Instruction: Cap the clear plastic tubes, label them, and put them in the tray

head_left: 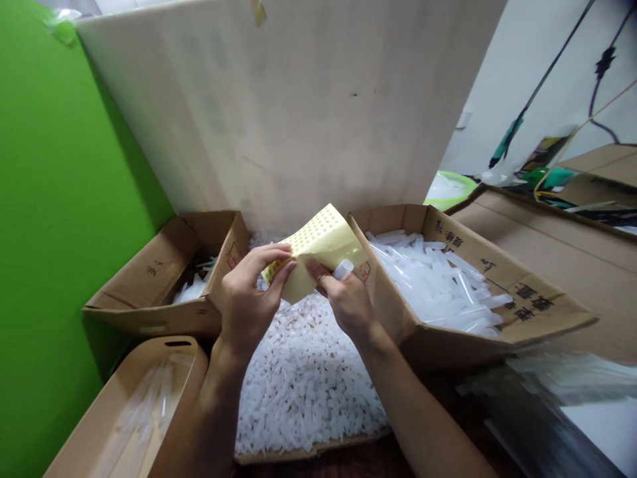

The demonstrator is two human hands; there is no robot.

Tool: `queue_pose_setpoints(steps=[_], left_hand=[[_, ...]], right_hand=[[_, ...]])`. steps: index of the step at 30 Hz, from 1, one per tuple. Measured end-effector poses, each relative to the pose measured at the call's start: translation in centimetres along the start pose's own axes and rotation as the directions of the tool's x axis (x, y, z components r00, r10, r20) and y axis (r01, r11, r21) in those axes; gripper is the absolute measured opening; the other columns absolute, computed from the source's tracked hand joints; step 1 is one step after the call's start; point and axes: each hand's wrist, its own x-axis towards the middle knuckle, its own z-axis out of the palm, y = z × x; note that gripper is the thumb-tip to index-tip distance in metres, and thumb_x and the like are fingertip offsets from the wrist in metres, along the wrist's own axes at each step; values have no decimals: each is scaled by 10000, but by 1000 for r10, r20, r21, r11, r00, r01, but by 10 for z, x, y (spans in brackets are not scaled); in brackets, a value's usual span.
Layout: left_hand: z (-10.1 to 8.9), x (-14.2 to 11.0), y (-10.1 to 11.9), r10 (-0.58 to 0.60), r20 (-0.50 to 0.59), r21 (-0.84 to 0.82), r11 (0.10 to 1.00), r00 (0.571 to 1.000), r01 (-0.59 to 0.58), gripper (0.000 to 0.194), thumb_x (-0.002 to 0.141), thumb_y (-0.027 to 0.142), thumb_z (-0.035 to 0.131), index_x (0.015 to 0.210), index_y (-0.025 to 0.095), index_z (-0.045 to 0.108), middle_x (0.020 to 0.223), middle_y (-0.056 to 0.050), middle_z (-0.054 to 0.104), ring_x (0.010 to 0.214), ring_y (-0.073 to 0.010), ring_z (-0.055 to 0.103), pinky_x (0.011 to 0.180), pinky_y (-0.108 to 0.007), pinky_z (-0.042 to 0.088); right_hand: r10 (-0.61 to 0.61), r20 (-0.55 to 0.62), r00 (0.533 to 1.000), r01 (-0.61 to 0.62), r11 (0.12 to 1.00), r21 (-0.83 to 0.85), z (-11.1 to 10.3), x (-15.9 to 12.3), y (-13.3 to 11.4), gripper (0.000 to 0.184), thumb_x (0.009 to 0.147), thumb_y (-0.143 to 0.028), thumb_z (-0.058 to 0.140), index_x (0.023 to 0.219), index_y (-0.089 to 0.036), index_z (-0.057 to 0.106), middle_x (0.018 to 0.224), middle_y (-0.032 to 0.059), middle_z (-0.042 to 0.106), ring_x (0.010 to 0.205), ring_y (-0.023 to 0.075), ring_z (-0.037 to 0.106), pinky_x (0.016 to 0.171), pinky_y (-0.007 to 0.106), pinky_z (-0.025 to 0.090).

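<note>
My left hand (249,299) pinches the lower left edge of a yellow sticker sheet (323,245) dotted with small round labels. My right hand (343,299) is closed round a small clear plastic tube (343,268), its thumb resting on the sheet's lower edge. Both hands hover above a heap of small white plastic pieces (303,378) in a flat cardboard box.
A cardboard box (497,312) full of clear tubes stands at the right. Another cardboard box (164,279) sits at the left, with a tan tray (124,398) in front of it. A tall cardboard panel (298,113) rises behind. A green wall (54,232) is on the left.
</note>
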Motion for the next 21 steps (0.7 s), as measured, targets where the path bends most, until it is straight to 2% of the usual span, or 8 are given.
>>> queue_pose_setpoints(steps=[5, 8, 12, 17, 21], left_hand=[[0, 1, 1, 0, 12, 7, 1000, 1000, 0, 69, 938, 113, 719, 956, 179, 714, 1060, -53, 778, 1000, -168, 741, 951, -342, 604], [2, 0, 1, 16, 31, 10, 1000, 999, -16, 59, 955, 111, 691, 959, 170, 692, 1035, -56, 760, 974, -161, 728, 903, -328, 603], [2, 1, 0, -22, 41, -52, 998, 999, 24, 40, 959, 135, 696, 976, 171, 694, 1046, -61, 744, 998, -174, 722, 915, -351, 604], [0, 2, 2, 11, 44, -8, 1000, 999, -11, 77, 954, 98, 691, 945, 174, 698, 1010, -44, 746, 966, -154, 712, 898, -315, 589], [2, 2, 3, 34, 31, 20, 999, 999, -34, 77, 956, 85, 675, 943, 161, 670, 987, -43, 717, 940, -140, 697, 859, -282, 589]], right_hand=[[-21, 2, 1000, 21, 996, -89, 0, -1, -3, 309, 805, -403, 751, 1012, -175, 771, 1091, 135, 784, 1036, 311, 733, 902, 417, 616], [-25, -8, 1000, 23, 992, -127, 0, -2, -6, 296, 802, -404, 745, 979, -168, 765, 1067, 138, 785, 998, 301, 736, 872, 404, 616], [-62, -2, 998, 60, 981, -187, -1, -2, -13, 268, 809, -393, 725, 948, -167, 765, 1039, 127, 785, 982, 285, 736, 884, 388, 608], [-91, 20, 996, 94, 956, -279, -2, -3, -19, 267, 828, -386, 684, 936, -157, 767, 1006, 124, 784, 971, 277, 735, 905, 380, 602], [-68, 29, 997, 74, 961, -267, -1, -4, -21, 282, 823, -400, 692, 936, -157, 779, 1010, 123, 788, 976, 284, 731, 907, 387, 599]])
